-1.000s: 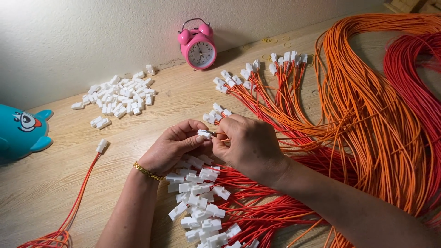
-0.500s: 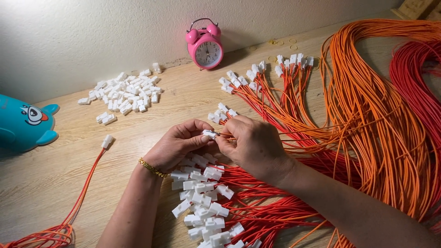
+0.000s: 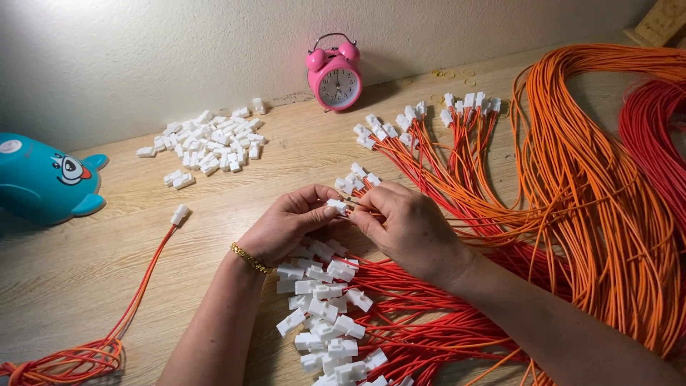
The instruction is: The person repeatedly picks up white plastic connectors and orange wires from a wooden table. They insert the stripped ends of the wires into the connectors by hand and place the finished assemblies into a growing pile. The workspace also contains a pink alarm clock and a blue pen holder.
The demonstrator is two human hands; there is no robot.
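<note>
My left hand (image 3: 286,225) has its grip pinched on a small white connector (image 3: 336,206), and my right hand (image 3: 411,229) pinches the end of an orange wire (image 3: 371,210) just against it, above the wooden surface (image 3: 214,207). I judge I am at the seating step: the wire end must go straight into the housing, though my fingers hide whether it has entered. The connector is a blocky plastic piece, held between both hands, above the finished connectors (image 3: 325,307).

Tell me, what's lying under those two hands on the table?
Under the left hand and right hand lie white plastic connectors on red wires, spread over the wooden table. Whatever sits directly beneath the palms is covered.
</note>
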